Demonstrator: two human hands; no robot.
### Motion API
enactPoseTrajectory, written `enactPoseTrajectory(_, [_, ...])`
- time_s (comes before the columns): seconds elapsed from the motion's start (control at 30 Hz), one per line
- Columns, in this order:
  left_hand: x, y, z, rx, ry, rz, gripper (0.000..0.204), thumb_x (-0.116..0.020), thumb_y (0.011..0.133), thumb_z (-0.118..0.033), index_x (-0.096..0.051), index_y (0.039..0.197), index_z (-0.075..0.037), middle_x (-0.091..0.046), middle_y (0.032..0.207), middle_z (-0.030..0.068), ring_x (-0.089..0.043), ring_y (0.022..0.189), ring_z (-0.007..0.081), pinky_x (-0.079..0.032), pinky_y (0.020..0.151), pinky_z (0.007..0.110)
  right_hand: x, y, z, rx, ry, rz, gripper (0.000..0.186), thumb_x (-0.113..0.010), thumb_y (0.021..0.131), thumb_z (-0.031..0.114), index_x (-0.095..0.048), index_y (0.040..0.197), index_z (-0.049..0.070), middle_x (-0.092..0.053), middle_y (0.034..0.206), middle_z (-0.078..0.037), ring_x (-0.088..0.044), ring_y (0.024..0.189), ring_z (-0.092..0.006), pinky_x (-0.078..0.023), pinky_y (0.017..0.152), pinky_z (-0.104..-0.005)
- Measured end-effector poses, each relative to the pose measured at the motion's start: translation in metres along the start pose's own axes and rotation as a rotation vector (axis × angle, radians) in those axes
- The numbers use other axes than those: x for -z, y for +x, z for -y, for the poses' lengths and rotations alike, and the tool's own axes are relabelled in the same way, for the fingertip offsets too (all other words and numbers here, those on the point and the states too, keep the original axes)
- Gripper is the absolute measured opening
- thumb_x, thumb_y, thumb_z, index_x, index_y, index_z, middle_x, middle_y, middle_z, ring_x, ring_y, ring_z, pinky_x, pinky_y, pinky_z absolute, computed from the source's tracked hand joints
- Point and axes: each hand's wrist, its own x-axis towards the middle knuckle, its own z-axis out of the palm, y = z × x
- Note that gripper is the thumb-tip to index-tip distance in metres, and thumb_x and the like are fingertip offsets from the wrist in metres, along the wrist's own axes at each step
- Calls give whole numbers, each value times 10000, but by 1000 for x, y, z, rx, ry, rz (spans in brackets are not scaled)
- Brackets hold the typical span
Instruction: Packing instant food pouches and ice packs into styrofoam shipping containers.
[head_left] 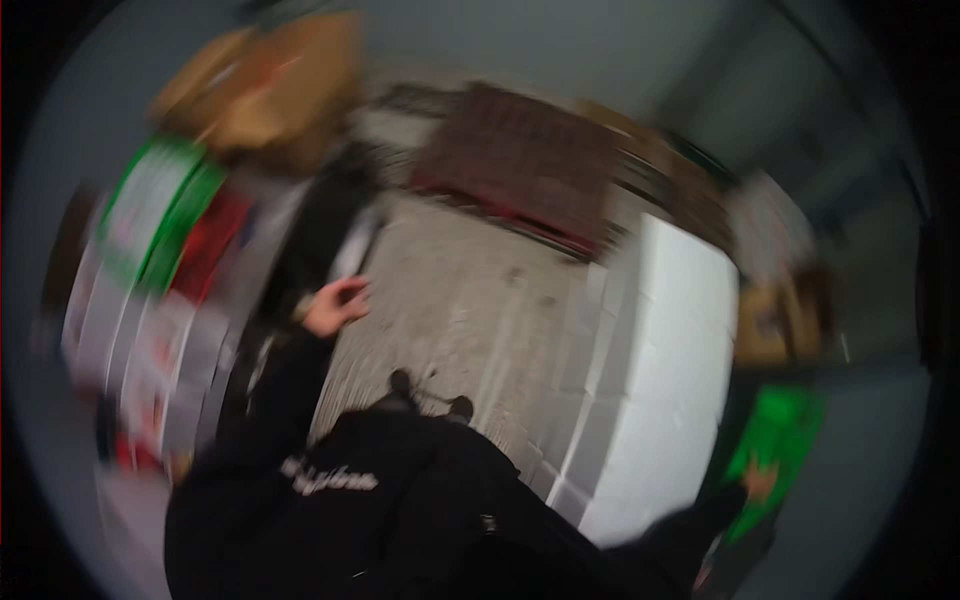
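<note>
My left hand (337, 306) hangs over the floor beside the stacks on the left. Its fingers are loosely curled, with a gap to the thumb and nothing seen in it. At the far right, my right hand (762, 482) lies over or against a green box-like thing (785, 425). Its fingers look stretched out, though motion blurs them; whether they touch the green surface I cannot tell. Between my body and that green thing stands a long stack of white boxes (665, 390).
White and red boxes (160, 370) are stacked at left, with a green-and-white box (160, 205) on top. Brown cardboard (290, 90) stands behind. A dark red pallet (520, 165) lies ahead on the concrete floor (450, 290). Another cardboard box (775, 325) is at right.
</note>
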Motion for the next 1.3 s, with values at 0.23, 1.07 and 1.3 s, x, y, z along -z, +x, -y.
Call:
enactPoseTrajectory(0.23, [77, -82, -16, 191, 172, -463, 374, -645, 768, 20, -576, 1130, -40, -622, 964, 33, -566, 885, 91, -484, 713, 260, -18, 129, 130, -209, 92, 79, 455, -652, 776, 390, -589, 1042, 26, -593, 995, -181, -570, 880, -326, -457, 780, -429])
enactPoseTrajectory(1.07, [514, -71, -95, 594, 154, -1672, 943, -731, 687, -451, -303, 1219, 200, -516, 1166, 326, -519, 1121, 382, -410, 964, 374, 285, 347, 1001, 107, 1437, 347, 147, -624, 864, 144, -607, 944, 21, -573, 805, -51, -509, 673, -130, -432, 609, -258])
enactPoseTrajectory(1.3, [504, -58, -107, 273, -565, -1294, 1265, -804, 659, -141, 244, 1345, 36, -143, 1431, 286, -556, 1056, 349, -590, 622, 359, 342, 443, 1184, 611, 1960, 356, 108, -584, 873, 21, -576, 961, -41, -570, 852, -50, -515, 735, -102, -430, 647, -213])
